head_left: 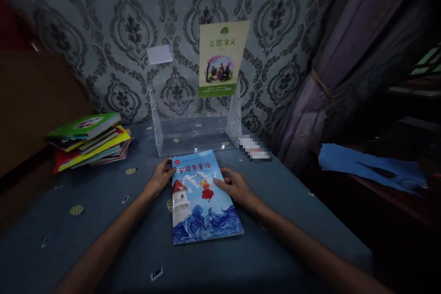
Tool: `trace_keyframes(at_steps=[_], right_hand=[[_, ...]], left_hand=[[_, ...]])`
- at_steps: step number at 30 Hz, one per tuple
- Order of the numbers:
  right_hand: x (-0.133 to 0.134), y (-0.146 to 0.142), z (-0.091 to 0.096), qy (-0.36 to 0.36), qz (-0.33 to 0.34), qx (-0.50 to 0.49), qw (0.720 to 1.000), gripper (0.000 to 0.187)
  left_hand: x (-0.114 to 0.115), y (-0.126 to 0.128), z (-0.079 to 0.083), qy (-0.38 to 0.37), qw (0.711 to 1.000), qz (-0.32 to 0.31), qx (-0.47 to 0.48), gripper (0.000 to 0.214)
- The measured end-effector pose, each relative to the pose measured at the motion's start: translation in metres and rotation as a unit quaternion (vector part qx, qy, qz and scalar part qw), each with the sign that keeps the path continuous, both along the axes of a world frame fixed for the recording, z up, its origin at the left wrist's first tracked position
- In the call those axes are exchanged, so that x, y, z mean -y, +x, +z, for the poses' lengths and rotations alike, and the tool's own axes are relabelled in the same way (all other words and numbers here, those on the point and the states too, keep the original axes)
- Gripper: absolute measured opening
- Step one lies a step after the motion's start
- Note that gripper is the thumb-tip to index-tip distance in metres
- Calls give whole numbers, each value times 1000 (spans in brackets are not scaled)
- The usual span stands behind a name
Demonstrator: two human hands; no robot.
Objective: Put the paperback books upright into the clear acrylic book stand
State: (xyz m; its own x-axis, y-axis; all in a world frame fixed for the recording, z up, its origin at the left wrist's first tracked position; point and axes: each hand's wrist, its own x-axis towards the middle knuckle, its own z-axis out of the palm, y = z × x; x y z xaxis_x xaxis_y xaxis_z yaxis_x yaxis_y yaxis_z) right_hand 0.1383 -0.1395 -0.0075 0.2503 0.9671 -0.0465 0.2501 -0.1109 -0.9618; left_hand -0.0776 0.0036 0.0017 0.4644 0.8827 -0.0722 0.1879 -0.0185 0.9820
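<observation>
A blue picture-covered book [203, 197] with waves, a white tower and a red-dressed figure on its front is in both my hands, cover up, over the table. My left hand [161, 177] grips its left edge near the top, thumb on the cover. On the opposite edge, my right hand [237, 187] holds it with the thumb on the front and the other fingers underneath. Just beyond the book stands a clear acrylic rack [193, 124]. A cream and green book [222, 62] rises at the rack's right end, its front facing me.
Several books lie in an uneven pile [91, 140] at the left. A white label [159, 54] shows at the rack's upper left, and a blurred-out item [255, 148] lies right of the rack. Patterned wall and a tied curtain [306, 96] border the blue tablecloth [138, 248].
</observation>
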Motion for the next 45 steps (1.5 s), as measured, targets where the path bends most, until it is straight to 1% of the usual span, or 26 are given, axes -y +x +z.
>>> trace_keyframes(at_steps=[1,2,3,4,5,6,7,8,9,10,12,14,16,18,21,24,26,28,30,32,34,36,39,41,43,45], right_hand=[[1,2,2,-7,6,78,997,41],[2,4,6,-15,9,164,986,34],[3,5,10,-23,7,249,968,29],[3,5,14,-28,0,322,946,26],[1,4,18,-26,-8,380,925,23],[-1,1,21,-14,-13,422,906,21],[-5,-5,23,9,-11,453,892,18],[-11,-11,24,39,4,470,882,17],[-18,-19,24,71,31,476,876,16],[-26,-28,23,102,69,475,871,18],[-44,-45,19,144,150,464,861,29],[-58,-55,13,153,198,454,855,39],[-66,-57,8,146,207,442,861,43],[-67,-48,4,133,197,431,870,44],[-62,-22,-1,113,170,429,880,43],[-57,6,-3,90,118,426,892,42],[-57,18,-3,83,95,414,901,41],[-56,22,-2,83,87,401,908,39],[-53,19,1,83,79,393,912,37],[-47,14,2,81,61,386,917,36],[-38,10,3,78,39,358,930,33],[-29,8,3,74,25,302,950,31],[-20,8,2,72,34,200,977,30],[-17,9,3,74,42,156,984,31],[-16,9,4,79,43,138,986,31],[-16,8,5,80,43,136,987,32]], left_hand=[[-3,-2,0,6,1000,0,-10,31],[-5,-3,0,24,999,-2,-28,27],[-6,-5,2,61,996,-4,-59,23],[-6,-6,3,116,988,-6,-106,19],[-5,-6,4,185,969,-10,-163,14],[-3,-6,5,258,940,-16,-221,11],[-1,-6,4,325,906,-25,-270,10],[0,-5,3,377,875,-35,-301,13],[1,-5,0,408,858,-46,-309,16],[2,-4,-3,427,850,-55,-305,18],[2,-3,-10,442,849,-63,-284,23],[-1,-4,-16,443,853,-67,-266,25],[-4,-5,-20,449,852,-69,-260,26],[-6,-7,-22,457,846,-70,-266,25],[-6,-7,-22,462,839,-71,-278,25],[-4,-6,-19,465,832,-76,-294,25],[-2,-6,-17,465,825,-83,-309,26],[-2,-6,-12,465,816,-90,-330,28],[-4,-4,-6,466,803,-103,-356,31],[-6,1,2,467,788,-123,-382,31],[-5,9,12,468,772,-140,-408,29],[4,18,21,466,756,-149,-434,24],[34,34,32,454,750,-185,-445,29],[59,42,37,451,741,-213,-450,34],[81,49,40,453,718,-221,-480,37],[95,53,42,454,695,-216,-515,34]])
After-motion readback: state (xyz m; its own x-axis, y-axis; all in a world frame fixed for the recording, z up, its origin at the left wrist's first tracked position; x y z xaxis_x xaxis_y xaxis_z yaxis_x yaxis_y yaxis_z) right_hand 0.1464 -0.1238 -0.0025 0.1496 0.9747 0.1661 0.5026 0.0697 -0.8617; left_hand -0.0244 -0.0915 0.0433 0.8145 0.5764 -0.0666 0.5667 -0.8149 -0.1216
